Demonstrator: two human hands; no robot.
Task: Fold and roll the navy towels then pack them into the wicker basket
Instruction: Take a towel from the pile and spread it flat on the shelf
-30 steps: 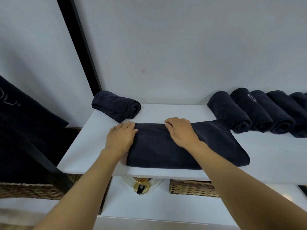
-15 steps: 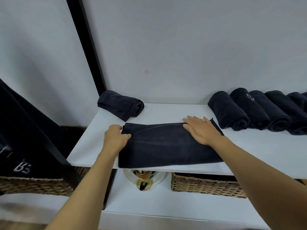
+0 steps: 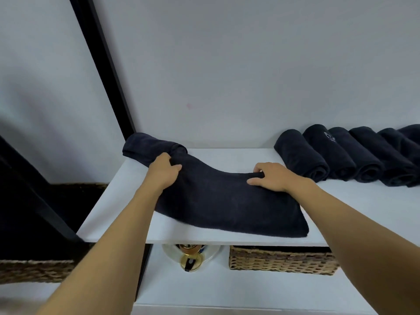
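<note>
A folded navy towel (image 3: 227, 205) lies across the white shelf (image 3: 238, 155). My left hand (image 3: 162, 170) grips its far left corner and holds that end raised off the shelf. My right hand (image 3: 270, 176) pinches the towel's far edge near the middle, fingers curled over the fold. Behind my left hand lies one rolled navy towel (image 3: 145, 147). Several rolled navy towels (image 3: 341, 155) sit in a row at the right against the wall. A wicker basket (image 3: 281, 261) stands on the lower shelf under the towel, mostly hidden by the upper shelf.
A black post (image 3: 104, 71) slants up the wall at the left. Another wicker basket (image 3: 34, 270) sits at the lower left below dark hanging fabric (image 3: 25, 201). A gold and white object (image 3: 189, 255) stands on the lower shelf beside the wicker basket.
My left hand has lifted the towel's left end up and away from me. My right hand went from lying flat on the towel to pinching its far edge.
</note>
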